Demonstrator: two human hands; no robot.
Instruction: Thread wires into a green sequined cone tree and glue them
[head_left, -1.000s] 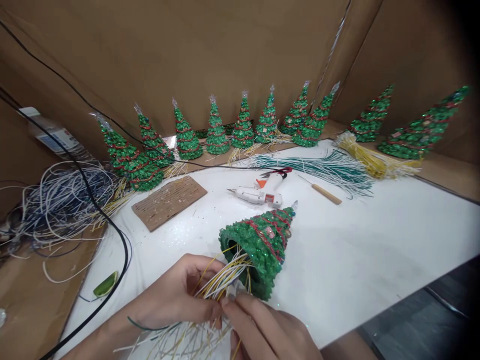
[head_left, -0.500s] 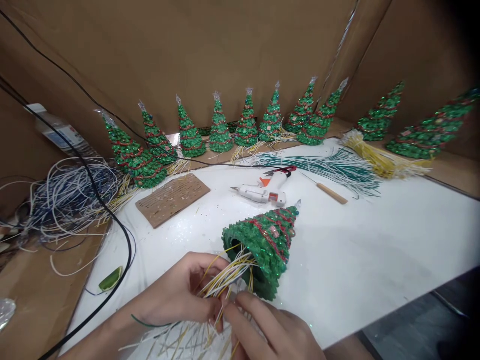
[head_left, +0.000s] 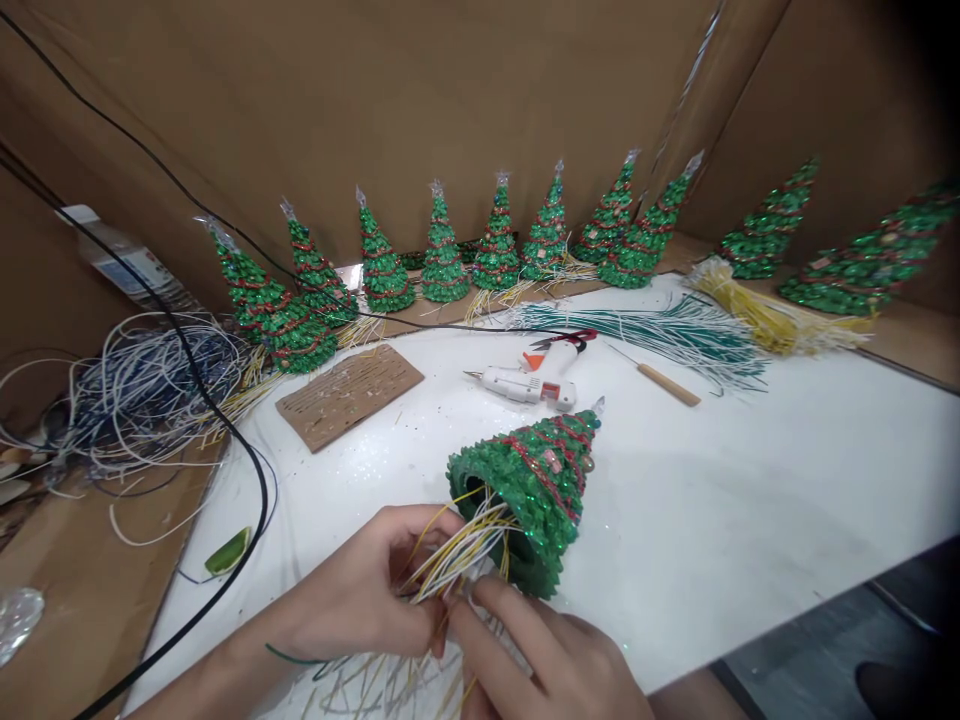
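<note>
A green miniature Christmas tree [head_left: 529,485] with red garland lies on its side, its hollow base turned toward me. Yellow and white wires [head_left: 469,545] spill out of that base. My left hand [head_left: 390,580] is closed around the wire bundle just outside the tree. Close beside it, my right hand [head_left: 544,650] pinches at the same wires, its fingertips meeting the left thumb. The exact strands between the right fingers are hidden. Loose wire ends fan out below both hands.
Behind the tree lie a white glue gun [head_left: 521,385], scissors [head_left: 574,338] and a wooden-handled awl [head_left: 667,383]. Several finished trees [head_left: 442,260] line the back. A cardboard piece [head_left: 349,395], tangled wires [head_left: 150,390] and a black cable [head_left: 262,490] are at left; green-white wires [head_left: 652,335] at right.
The whole view has shifted slightly. Both hands stay at the wires by the tree's base, with only small finger movement.
</note>
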